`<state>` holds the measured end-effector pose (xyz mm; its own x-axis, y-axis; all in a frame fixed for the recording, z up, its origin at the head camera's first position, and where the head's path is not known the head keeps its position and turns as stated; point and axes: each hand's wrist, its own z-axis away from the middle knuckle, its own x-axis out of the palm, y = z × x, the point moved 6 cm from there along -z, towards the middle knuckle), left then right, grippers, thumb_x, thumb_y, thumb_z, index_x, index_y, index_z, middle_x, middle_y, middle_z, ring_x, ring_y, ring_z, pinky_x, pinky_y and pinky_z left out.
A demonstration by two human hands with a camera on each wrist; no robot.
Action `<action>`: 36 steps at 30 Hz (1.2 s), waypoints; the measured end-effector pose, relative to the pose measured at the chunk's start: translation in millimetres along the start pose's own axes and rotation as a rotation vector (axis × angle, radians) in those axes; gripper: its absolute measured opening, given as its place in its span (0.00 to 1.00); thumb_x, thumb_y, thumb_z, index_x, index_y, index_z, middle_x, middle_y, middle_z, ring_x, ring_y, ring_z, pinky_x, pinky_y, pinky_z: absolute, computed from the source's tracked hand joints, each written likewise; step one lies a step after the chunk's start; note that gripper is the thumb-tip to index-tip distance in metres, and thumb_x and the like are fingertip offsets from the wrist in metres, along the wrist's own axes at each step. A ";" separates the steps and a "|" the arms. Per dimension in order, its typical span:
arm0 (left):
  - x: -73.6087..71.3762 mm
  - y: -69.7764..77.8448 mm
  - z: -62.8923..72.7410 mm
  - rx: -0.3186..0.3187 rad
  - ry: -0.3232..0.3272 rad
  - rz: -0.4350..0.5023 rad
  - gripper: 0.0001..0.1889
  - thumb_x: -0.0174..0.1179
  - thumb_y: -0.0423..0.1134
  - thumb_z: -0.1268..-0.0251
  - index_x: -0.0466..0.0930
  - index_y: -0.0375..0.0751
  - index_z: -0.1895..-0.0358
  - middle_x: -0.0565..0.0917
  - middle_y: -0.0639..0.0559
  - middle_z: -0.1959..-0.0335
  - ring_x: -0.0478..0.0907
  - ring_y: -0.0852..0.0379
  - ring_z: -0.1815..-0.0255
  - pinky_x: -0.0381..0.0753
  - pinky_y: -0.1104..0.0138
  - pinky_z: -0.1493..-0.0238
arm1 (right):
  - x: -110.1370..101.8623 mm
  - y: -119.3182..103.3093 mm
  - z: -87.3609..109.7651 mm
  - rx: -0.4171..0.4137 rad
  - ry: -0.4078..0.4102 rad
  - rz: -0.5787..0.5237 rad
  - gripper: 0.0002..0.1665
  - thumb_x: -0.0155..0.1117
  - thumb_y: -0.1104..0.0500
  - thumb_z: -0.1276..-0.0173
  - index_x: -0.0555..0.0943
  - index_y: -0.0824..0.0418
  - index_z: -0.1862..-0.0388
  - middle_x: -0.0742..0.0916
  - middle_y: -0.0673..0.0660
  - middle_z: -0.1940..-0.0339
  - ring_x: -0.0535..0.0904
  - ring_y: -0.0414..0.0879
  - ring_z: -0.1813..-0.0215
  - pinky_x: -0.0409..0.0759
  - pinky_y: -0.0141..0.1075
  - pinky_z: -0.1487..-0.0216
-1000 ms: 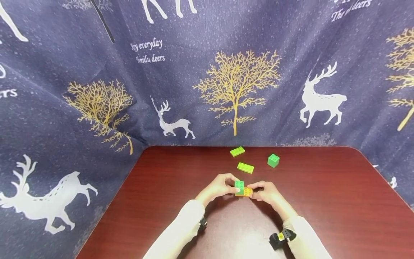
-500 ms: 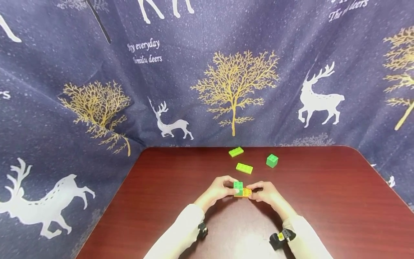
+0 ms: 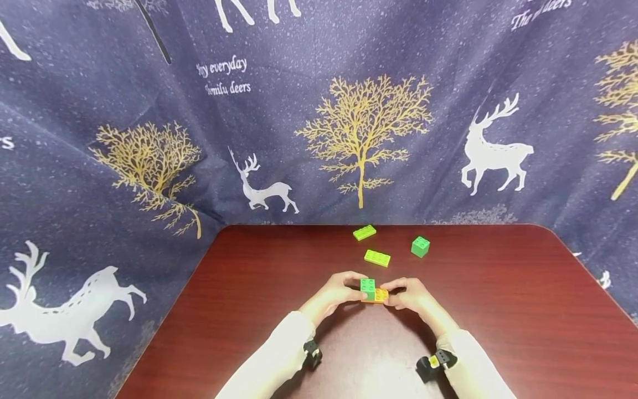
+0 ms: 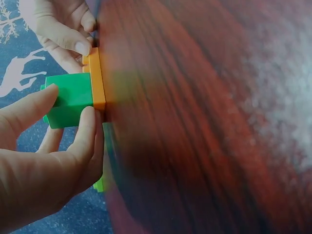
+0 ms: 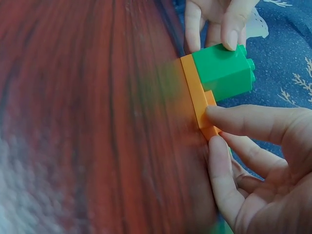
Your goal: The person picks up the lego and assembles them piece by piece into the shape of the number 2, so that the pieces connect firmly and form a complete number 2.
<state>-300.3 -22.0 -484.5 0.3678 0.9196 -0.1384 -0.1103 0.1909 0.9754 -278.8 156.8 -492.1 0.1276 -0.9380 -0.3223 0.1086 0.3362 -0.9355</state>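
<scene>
A green toy brick (image 3: 368, 287) stands on the left half of a flat orange toy plate (image 3: 381, 296), whose studs show on the right half. My left hand (image 3: 343, 289) grips the green brick between thumb and fingers; in the left wrist view the thumb lies on one side of the brick (image 4: 70, 97) and fingertips touch its other side by the orange plate (image 4: 98, 83). With my right hand (image 3: 410, 295) I pinch the right end of the orange plate (image 5: 196, 97) between thumb and fingers. The plate lies at the tabletop.
Two flat lime-green plates, a nearer plate (image 3: 377, 258) and a farther plate (image 3: 365, 233), lie beyond the hands. Another green brick (image 3: 420, 247) sits at the back right. A dark patterned cloth (image 3: 319, 138) hangs behind the red-brown table (image 3: 269, 260).
Both hands keep their hold on the joined bricks, nearly still. The left thumb shifts slightly on the green brick. The head view moves a little.
</scene>
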 end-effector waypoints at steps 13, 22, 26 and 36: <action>2.1 -6.0 -1.9 -0.066 -0.054 0.130 0.23 0.66 0.20 0.49 0.80 0.32 0.47 0.82 0.43 0.57 0.81 0.55 0.63 0.82 0.60 0.53 | -0.5 0.1 -0.8 -0.012 -0.093 0.000 0.23 0.68 0.71 0.51 0.82 0.72 0.52 0.86 0.63 0.60 0.81 0.47 0.67 0.83 0.42 0.66; 1.4 -6.9 -3.2 -0.070 -0.060 0.130 0.23 0.66 0.21 0.49 0.80 0.33 0.46 0.82 0.42 0.56 0.81 0.54 0.61 0.81 0.59 0.52 | -5.9 -6.9 -5.0 -0.025 -0.207 -0.029 0.25 0.65 0.70 0.45 0.77 0.76 0.47 0.84 0.63 0.60 0.81 0.47 0.66 0.82 0.42 0.63; 0.8 -6.6 -3.7 -0.070 -0.054 0.127 0.23 0.66 0.21 0.50 0.80 0.34 0.47 0.82 0.43 0.57 0.81 0.55 0.62 0.81 0.59 0.52 | -7.7 -9.2 -7.4 -0.021 -0.229 -0.033 0.26 0.63 0.69 0.46 0.76 0.76 0.46 0.84 0.61 0.60 0.80 0.46 0.65 0.82 0.41 0.62; 2.0 -8.5 -2.0 -0.050 -0.048 0.130 0.23 0.66 0.20 0.50 0.80 0.32 0.47 0.83 0.43 0.59 0.81 0.55 0.64 0.82 0.59 0.54 | -5.5 -9.6 -14.2 -0.055 -0.228 -0.083 0.25 0.64 0.68 0.41 0.74 0.77 0.44 0.83 0.69 0.53 0.82 0.49 0.58 0.82 0.43 0.58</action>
<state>-300.5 -21.2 -493.4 0.3906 0.9205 -0.0023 -0.2049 0.0894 0.9747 -294.5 157.6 -483.4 0.3400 -0.9169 -0.2092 0.0749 0.2481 -0.9658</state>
